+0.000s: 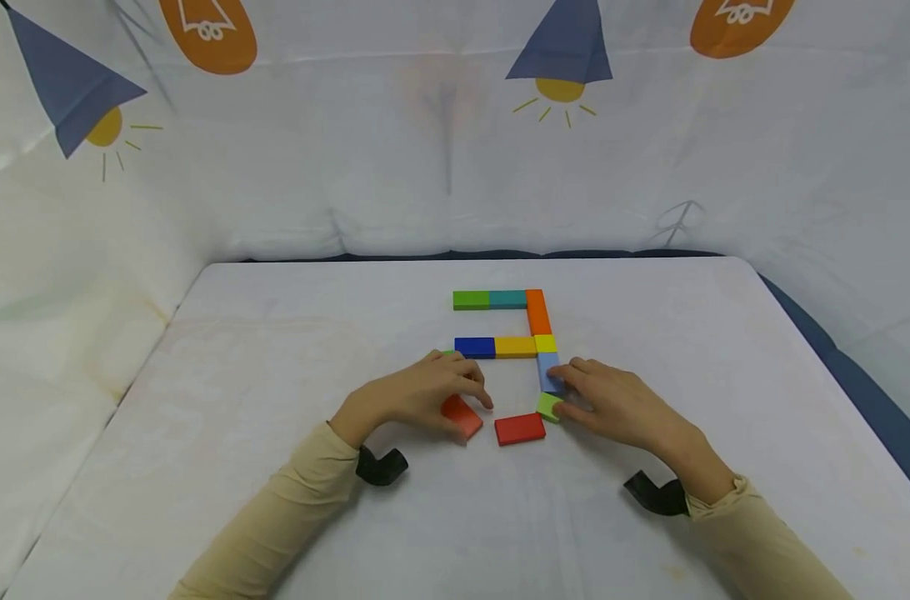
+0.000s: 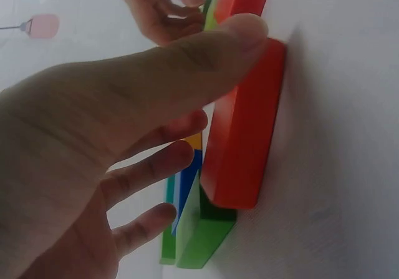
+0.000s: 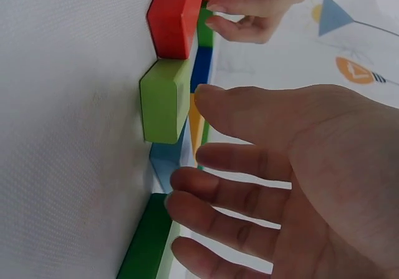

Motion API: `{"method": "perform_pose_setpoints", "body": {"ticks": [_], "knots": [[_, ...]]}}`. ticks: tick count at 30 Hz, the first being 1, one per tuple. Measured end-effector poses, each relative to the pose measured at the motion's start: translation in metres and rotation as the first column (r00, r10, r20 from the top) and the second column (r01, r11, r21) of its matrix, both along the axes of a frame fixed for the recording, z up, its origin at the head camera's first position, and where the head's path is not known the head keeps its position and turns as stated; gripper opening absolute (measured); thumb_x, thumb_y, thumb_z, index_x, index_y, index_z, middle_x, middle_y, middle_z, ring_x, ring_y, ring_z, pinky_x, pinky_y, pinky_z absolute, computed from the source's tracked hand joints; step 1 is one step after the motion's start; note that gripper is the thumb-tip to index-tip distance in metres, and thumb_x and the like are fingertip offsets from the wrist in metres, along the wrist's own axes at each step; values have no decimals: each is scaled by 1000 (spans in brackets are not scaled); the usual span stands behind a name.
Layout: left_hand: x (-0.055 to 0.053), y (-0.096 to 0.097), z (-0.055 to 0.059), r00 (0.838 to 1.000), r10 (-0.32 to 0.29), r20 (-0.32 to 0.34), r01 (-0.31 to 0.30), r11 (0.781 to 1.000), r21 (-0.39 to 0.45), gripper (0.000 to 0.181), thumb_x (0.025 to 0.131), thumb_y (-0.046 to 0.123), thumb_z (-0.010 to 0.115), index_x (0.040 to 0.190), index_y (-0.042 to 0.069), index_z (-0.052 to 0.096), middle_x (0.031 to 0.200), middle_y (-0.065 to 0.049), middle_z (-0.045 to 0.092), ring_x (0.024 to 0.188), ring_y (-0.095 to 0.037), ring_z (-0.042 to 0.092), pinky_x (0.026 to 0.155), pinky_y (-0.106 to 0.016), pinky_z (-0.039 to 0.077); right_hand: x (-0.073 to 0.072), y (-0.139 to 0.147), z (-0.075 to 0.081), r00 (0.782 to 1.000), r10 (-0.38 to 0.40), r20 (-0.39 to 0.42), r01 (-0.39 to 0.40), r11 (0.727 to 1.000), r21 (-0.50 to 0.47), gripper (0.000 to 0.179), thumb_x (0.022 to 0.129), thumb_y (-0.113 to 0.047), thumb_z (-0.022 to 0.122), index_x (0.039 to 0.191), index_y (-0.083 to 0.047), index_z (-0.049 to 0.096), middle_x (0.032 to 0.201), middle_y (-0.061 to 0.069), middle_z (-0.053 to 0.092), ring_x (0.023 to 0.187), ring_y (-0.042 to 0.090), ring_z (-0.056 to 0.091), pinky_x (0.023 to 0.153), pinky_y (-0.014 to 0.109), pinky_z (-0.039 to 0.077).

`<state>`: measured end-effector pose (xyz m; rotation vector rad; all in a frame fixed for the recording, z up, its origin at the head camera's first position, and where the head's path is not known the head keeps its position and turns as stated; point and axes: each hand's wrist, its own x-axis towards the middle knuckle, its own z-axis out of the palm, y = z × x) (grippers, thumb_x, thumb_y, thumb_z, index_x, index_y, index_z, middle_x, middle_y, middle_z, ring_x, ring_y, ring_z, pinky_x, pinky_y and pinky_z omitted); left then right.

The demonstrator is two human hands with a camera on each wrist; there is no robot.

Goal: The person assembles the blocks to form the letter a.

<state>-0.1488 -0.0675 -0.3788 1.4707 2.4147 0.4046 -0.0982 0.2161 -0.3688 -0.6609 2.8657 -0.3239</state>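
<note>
My left hand [image 1: 417,396] arches over a light red block [image 1: 464,417] lying askew on the table. In the left wrist view its thumb overlaps that block, and the other fingers are spread apart beyond it. A green block [image 2: 206,235] shows beneath those fingers, mostly hidden in the head view. My right hand [image 1: 612,404] has its thumb right at a lime block [image 1: 548,407] and its index finger at a light blue block [image 1: 548,372]. A darker red block [image 1: 520,429] lies between the hands. The right wrist view shows a dark green block [image 3: 146,241] by the fingertips.
Farther back, a green block [image 1: 471,301], a teal block [image 1: 508,300] and an orange block [image 1: 538,312] form a corner. A blue block [image 1: 474,348], an amber block [image 1: 515,347] and a yellow block [image 1: 545,343] line up in the middle. A white table [image 1: 312,317] lies beneath.
</note>
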Motion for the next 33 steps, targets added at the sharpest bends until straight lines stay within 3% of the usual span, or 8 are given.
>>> {"method": "perform_pose_setpoints", "body": {"ticks": [7,13,29,33], "knots": [[-2,0,0,1000,-26,-12,27,999,35,28,79,40,75,103,27,69,114,2,56,113,-16,43,105,-45,29,1,0,0,1000,10,-3,-11,998,-64,33,84,-32,70,113,-18,62,80,-10,53,66,4,48,58,18,42],[-1,3,-4,999,-33,-33,35,997,69,26,80,39,74,103,27,69,114,3,56,114,-16,44,107,-46,25,3,-2,1,995,96,-13,-97,991,-90,25,86,-30,69,107,-20,62,78,-15,51,68,3,48,60,17,42],[0,6,-8,997,-31,-67,35,997,74,31,81,45,71,108,29,67,114,6,56,114,-13,45,110,-48,22,7,-13,-2,981,173,81,-165,981,-104,33,85,-37,68,113,-20,61,79,-16,51,68,3,48,60,16,42],[-4,1,-6,997,9,-78,-3,997,79,38,82,50,68,113,28,65,116,7,56,116,-14,45,110,-46,24,8,-14,-2,980,183,78,-175,979,-104,31,85,-37,69,111,-21,61,79,-15,52,67,2,47,60,16,41]]}}
